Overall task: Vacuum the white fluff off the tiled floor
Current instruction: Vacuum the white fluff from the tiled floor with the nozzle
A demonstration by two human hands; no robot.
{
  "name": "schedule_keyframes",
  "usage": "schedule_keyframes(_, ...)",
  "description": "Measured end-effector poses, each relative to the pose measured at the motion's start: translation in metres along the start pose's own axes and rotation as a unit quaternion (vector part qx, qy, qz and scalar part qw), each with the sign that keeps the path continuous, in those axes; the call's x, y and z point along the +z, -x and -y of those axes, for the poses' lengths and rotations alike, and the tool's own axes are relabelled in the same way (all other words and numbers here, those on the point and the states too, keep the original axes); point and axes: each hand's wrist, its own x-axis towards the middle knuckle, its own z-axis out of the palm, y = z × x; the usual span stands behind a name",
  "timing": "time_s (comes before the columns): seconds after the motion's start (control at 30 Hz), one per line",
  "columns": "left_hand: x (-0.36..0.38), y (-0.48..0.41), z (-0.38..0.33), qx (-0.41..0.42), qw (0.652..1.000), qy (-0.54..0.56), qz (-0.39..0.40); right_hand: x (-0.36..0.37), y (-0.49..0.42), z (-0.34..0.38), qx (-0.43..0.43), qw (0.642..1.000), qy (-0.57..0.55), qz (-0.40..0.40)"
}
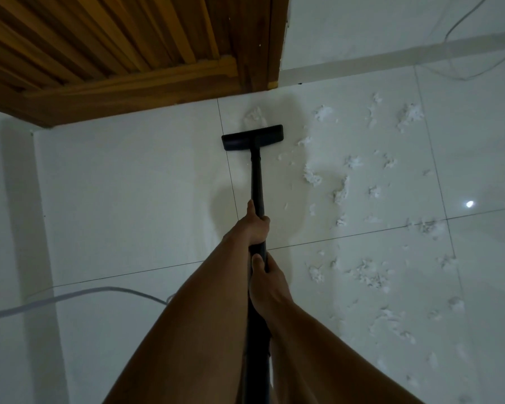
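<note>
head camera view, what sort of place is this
Probably a room in a home: a glossy white tiled floor, a slatted wooden door beside a white wall, and a cable lying on the tiles.

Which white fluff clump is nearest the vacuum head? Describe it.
Find the brown wooden door frame. Below its foot sits the flat black vacuum head. The white fluff clump lies just beyond the head's far edge, alone; other fluff scatters rightward.

Glossy tiled floor [129, 199], matt black vacuum tube [256, 182], slatted wooden door [99, 53].
</note>
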Motion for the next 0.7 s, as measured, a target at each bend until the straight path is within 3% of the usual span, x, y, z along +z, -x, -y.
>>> schedule_keyframes(0.4,-0.019,-0.03,-0.011,0.005,1.0,0.001,-0.006,-0.031,0.018,0.066,-0.023,0.995,-0.073,0.058)
schedule_keyframes(0.7,-0.046,-0.05,-0.02,0.005,1.0,-0.003,-0.007,-0.036,0.021,0.113,0.014,0.987,-0.139,0.083)
